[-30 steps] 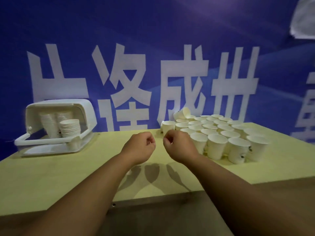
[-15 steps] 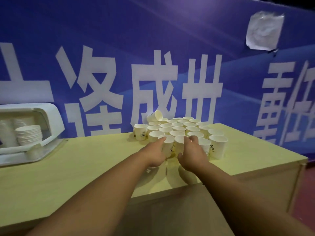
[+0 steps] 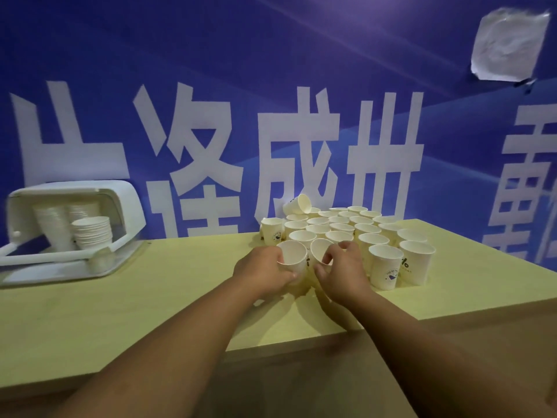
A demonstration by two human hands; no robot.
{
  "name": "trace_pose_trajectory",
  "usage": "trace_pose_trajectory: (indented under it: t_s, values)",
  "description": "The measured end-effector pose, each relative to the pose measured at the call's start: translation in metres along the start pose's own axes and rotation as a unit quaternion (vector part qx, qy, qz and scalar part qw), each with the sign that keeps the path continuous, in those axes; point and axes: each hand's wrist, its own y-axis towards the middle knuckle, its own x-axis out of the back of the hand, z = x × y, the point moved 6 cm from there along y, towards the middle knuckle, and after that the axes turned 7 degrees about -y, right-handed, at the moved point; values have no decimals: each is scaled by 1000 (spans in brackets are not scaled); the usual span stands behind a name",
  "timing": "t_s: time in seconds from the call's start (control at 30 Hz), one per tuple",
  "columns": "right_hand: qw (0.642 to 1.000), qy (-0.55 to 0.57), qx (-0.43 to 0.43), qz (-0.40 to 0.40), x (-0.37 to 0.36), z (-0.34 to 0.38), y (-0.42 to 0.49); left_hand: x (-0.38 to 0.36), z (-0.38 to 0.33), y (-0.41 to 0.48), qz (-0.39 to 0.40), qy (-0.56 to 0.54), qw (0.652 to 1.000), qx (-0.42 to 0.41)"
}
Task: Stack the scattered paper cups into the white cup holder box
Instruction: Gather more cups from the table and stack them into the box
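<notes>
Since half a second ago both hands have gone from reaching to taking hold of the two nearest cups.

Head view: the left hand (image 3: 265, 271) curls its fingers round the front cup (image 3: 292, 257), and the right hand (image 3: 340, 267) wraps the neighbouring cup (image 3: 321, 251), fingertips at the rim and thumb low on the wall. The remaining paper cups (image 3: 361, 230) stand packed upright toward the far right of the tabletop (image 3: 150, 297), with one tipped cup (image 3: 298, 204) at the back. The white cup holder box (image 3: 72, 200) sits well apart at the far left corner, with a nested stack (image 3: 92, 232) inside. The cups look light, thin-walled and easy to crush. They are probably best held mid-wall with gentle pressure rather than squeezed at the rim.
</notes>
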Motion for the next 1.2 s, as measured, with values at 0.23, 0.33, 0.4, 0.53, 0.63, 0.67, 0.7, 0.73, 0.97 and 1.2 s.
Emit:
trace_pose_trajectory:
  t_s: [0.23,0.33,0.4,0.53,0.63,0.67,0.7,0.73,0.97,1.2]
  values:
    - [992,120,48,12,-31,70,-7,49,69,-16,-71,-86,993,34]
    - [985,169,41,17,-53,102,-6,73,107,-20,-110,-98,987,59]
    - [978,204,41,16,-70,123,-5,88,133,-23,-135,-109,982,79]
    - [965,257,52,23,-102,168,-1,115,185,-27,-180,-164,964,104]
    - [953,295,47,44,-127,201,4,134,218,-28,-219,-202,949,107]
    - [949,309,49,47,-134,212,6,141,228,-27,-234,-209,943,108]
    - [944,323,51,49,-141,224,9,148,238,-26,-251,-215,937,109]
    - [939,336,53,52,-148,235,12,156,246,-26,-268,-219,932,108]
    - [906,414,63,67,-197,310,43,222,297,-13,-365,-233,899,69]
    - [862,498,62,71,-230,373,77,270,336,20,-434,-290,851,60]
